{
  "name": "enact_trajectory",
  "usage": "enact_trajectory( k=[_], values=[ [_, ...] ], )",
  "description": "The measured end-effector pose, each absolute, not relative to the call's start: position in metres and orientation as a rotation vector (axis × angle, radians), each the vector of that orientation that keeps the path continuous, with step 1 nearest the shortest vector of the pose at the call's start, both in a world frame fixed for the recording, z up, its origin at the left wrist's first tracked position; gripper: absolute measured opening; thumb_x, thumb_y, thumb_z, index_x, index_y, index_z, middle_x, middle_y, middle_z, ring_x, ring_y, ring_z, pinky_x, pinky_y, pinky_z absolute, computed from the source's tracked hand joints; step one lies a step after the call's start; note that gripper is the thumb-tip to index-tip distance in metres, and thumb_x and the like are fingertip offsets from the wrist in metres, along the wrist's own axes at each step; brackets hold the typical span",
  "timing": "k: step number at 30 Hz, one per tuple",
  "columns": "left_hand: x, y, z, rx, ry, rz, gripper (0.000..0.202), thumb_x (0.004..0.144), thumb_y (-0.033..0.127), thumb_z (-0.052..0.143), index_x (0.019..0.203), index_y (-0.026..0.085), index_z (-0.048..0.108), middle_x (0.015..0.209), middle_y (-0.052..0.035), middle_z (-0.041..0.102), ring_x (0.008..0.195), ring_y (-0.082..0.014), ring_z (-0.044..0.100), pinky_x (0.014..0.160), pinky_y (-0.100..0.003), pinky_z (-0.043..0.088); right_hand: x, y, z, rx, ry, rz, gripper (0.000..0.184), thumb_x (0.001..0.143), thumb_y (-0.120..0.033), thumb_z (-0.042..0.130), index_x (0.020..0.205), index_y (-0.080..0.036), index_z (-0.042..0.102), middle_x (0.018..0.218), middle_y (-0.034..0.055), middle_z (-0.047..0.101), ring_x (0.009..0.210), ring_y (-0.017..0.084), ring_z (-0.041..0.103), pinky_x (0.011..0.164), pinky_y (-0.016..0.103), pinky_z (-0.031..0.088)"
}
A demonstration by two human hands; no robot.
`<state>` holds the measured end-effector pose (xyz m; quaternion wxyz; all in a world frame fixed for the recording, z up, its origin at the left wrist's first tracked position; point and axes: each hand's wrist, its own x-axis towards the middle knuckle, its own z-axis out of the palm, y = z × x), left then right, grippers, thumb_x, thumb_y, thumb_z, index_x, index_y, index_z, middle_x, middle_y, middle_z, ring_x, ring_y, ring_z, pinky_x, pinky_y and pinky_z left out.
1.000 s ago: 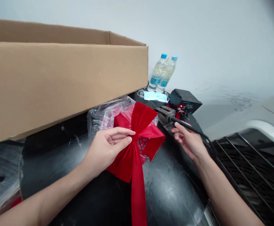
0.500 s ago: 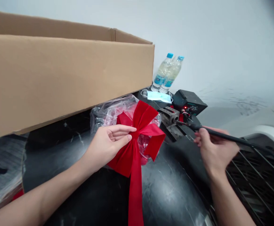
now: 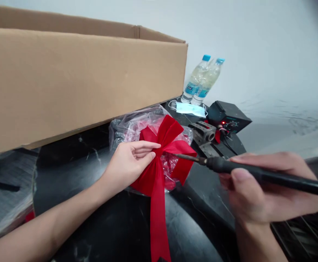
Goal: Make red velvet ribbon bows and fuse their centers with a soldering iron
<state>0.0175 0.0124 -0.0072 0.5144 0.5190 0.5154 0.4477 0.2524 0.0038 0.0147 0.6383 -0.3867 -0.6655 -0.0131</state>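
My left hand (image 3: 130, 163) pinches the knot of a red velvet bow (image 3: 155, 182) between thumb and fingers. The bow lies on a clear plastic bag of bubble wrap (image 3: 128, 127), and its long tail hangs toward the bottom of the view. My right hand (image 3: 259, 191) grips a black soldering iron (image 3: 230, 167) like a pen. The iron's thin metal tip reaches over the bow's right loop, though I cannot tell whether it touches the velvet.
A large cardboard box (image 3: 66, 83) overhangs the black marble-patterned table (image 3: 199, 189) at left. Behind the bow stand a soldering station (image 3: 228, 118), a metal iron stand (image 3: 204, 134), a blue surgical mask (image 3: 187, 109), and two water bottles (image 3: 201, 80). A dark metal grille (image 3: 298, 229) lies at lower right.
My right hand has lifted the soldering iron from beside its stand and moved it left, bringing the tip over the bow. My left hand stays on the knot. The view has shifted slightly.
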Motion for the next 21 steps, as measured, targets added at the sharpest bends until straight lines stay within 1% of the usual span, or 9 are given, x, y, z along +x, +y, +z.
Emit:
enact_trajectory(
  k=[3, 6, 10, 13, 16, 21],
  values=[
    [0.018, 0.012, -0.009, 1.289, 1.252, 1.063, 0.024, 0.086, 0.019, 0.075, 0.109, 0.015, 0.080, 0.108, -0.0050, 0.083, 0.100, -0.0200, 0.079, 0.093, -0.024, 0.063, 0.242, -0.002, 0.007, -0.801, -1.578, 0.008, 0.019, 0.071, -0.012, 0.076, 0.089, -0.016, 0.074, 0.067, -0.0017, 0.067, 0.042, 0.011, 0.058, 0.035, 0.023, 0.045],
    [0.019, 0.012, -0.012, 1.305, 1.258, 1.052, 0.024, 0.087, 0.020, 0.074, 0.109, 0.016, 0.080, 0.109, -0.0040, 0.083, 0.100, -0.0199, 0.079, 0.096, -0.026, 0.063, 0.236, -0.007, 0.001, -0.858, -1.662, 0.105, 0.022, 0.071, -0.008, 0.071, 0.092, -0.017, 0.072, 0.067, -0.0023, 0.067, 0.044, 0.011, 0.059, 0.037, 0.022, 0.045],
    [0.019, 0.012, -0.016, 1.309, 1.260, 1.049, 0.025, 0.087, 0.020, 0.074, 0.110, 0.017, 0.080, 0.109, -0.0039, 0.083, 0.100, -0.0204, 0.079, 0.097, -0.028, 0.063, 0.235, -0.011, -0.003, -0.934, -1.698, 0.037, 0.024, 0.071, -0.012, 0.073, 0.093, -0.020, 0.069, 0.069, -0.0019, 0.070, 0.048, 0.014, 0.064, 0.040, 0.025, 0.048],
    [0.020, 0.011, -0.018, 1.313, 1.247, 1.043, 0.025, 0.088, 0.021, 0.073, 0.111, 0.017, 0.080, 0.110, -0.0042, 0.083, 0.101, -0.0211, 0.079, 0.098, -0.030, 0.063, 0.234, -0.012, -0.004, -0.932, -1.736, -0.056, 0.020, 0.073, -0.017, 0.074, 0.092, -0.021, 0.068, 0.068, -0.0029, 0.071, 0.046, 0.014, 0.064, 0.041, 0.025, 0.050],
    [0.021, 0.011, -0.018, 1.308, 1.241, 1.028, 0.025, 0.089, 0.022, 0.071, 0.112, 0.016, 0.080, 0.110, -0.0051, 0.082, 0.101, -0.0220, 0.079, 0.099, -0.032, 0.062, 0.233, -0.012, -0.007, -1.007, -1.746, -0.103, 0.018, 0.075, -0.021, 0.074, 0.091, -0.023, 0.068, 0.070, -0.0027, 0.073, 0.049, 0.015, 0.067, 0.044, 0.026, 0.052],
    [0.022, 0.009, -0.016, 1.303, 1.238, 1.012, 0.027, 0.090, 0.023, 0.071, 0.114, 0.016, 0.079, 0.113, -0.0064, 0.082, 0.101, -0.0239, 0.079, 0.101, -0.035, 0.061, 0.233, -0.010, -0.010, -1.000, -1.774, -0.071, 0.020, 0.076, -0.021, 0.074, 0.094, -0.026, 0.067, 0.072, -0.0014, 0.074, 0.054, 0.018, 0.070, 0.048, 0.027, 0.054]
  ],
)
